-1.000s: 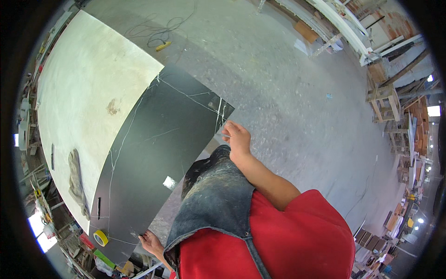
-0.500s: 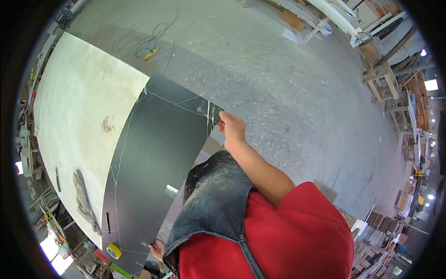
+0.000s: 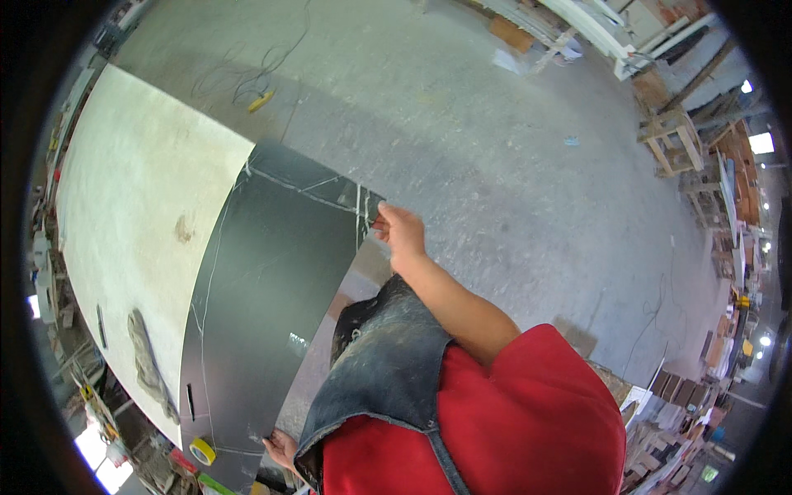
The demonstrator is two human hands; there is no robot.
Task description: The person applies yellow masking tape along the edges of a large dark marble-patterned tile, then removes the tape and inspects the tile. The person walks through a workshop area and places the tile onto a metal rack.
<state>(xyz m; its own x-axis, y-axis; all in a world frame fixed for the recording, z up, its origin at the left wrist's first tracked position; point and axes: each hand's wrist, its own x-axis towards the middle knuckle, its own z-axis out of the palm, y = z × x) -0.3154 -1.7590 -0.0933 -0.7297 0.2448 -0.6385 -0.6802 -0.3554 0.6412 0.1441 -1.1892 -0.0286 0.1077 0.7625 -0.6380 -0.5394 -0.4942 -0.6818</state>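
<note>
While right hand (image 3: 403, 236) pinches dark sheet (image 3: 264, 272) | left hand (image 3: 282, 450) at edge, grip unclear | white label (image 3: 298, 340) illegible

open floor (image 3: 495, 165) ahead, tape (image 3: 211, 454) on black panel (image 3: 264, 256)

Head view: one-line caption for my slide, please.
Left hand and right hand at opposite ends of a dark sheet's edge, a yellow tape roll lying on the sheet.

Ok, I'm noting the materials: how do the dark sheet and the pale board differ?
The dark sheet is near-black with thin white lines; the pale board is cream with a brownish stain. The dark sheet carries a yellow tape roll, the pale board a crumpled greyish cloth. Each bears a slim dark stick.
</note>
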